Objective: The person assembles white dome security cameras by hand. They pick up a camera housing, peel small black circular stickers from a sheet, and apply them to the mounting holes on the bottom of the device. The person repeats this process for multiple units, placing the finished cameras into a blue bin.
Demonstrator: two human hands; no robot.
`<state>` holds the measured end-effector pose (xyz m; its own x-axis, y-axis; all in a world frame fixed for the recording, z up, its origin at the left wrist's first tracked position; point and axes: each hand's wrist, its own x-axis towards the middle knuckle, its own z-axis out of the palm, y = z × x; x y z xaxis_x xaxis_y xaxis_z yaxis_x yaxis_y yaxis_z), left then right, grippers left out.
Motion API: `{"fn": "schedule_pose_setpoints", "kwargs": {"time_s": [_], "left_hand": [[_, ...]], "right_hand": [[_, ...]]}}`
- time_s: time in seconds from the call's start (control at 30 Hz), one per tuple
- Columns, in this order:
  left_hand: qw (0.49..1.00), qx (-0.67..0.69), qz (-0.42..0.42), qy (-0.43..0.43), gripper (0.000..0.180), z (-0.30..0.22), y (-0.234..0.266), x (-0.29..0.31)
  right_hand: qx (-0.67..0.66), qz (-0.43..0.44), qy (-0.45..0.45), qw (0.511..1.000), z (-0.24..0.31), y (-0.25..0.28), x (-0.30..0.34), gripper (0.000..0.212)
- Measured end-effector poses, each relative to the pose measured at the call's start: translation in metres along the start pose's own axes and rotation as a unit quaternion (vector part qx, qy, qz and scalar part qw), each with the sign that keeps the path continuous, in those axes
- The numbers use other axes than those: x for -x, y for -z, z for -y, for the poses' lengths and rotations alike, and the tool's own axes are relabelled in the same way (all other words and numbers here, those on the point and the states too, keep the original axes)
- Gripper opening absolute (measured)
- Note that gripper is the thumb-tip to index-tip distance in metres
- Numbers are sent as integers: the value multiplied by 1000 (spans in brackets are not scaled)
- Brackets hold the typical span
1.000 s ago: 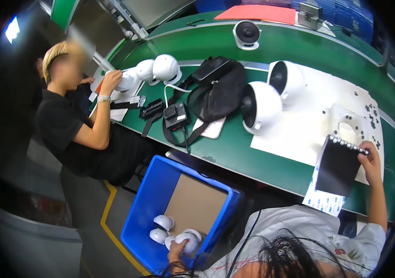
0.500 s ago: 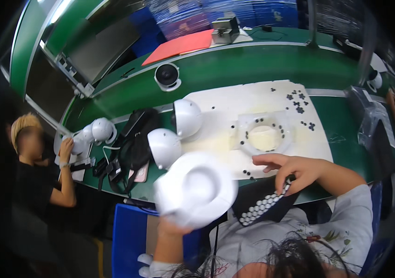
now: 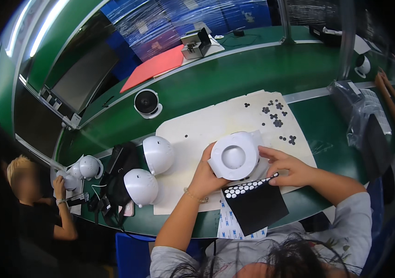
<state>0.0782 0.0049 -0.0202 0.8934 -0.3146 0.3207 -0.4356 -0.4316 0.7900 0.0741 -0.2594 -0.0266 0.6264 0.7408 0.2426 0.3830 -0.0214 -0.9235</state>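
Green workbench with a white cardboard work sheet spread across it. At centre, the round white plastic dome housing sits with its circular recess facing up, just above the black sheet of round white adhesive pads. Left hand cups the housing's left flank, fingers wrapped closed around it; right hand lies to its right — fingertips spread, resting at the rim and the sheet's top edge, so nearer the pads. Two matching white domes stand well apart at left.
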Motion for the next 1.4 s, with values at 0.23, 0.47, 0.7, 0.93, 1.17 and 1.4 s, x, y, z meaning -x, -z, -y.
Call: {"fn": "schedule_pose_setpoints", "kwargs": {"time_s": [0.23,0.47,0.7,0.93,1.17,1.4], "left_hand": [[990,-134,19,-27,89,-20,10,0],[994,-103,44,20,93,-23,11,-8],[999,-38,-12,3,88,-15,9,-1],[968,240,-24,-61,73,-9,28,47],[972,199,-69,106,27,-53,-2,61],[974,178,-102,93,18,-40,-11,70]], "right_hand": [[29,-59,11,998,-9,-4,1,15],[30,-53,-37,997,8,-7,11,14],[41,-88,-33,995,25,-13,8,18],[-86,-172,-44,980,48,-21,1,22],[33,-193,89,977,55,-25,-23,31],[173,-133,62,974,51,-21,-23,37]]}}
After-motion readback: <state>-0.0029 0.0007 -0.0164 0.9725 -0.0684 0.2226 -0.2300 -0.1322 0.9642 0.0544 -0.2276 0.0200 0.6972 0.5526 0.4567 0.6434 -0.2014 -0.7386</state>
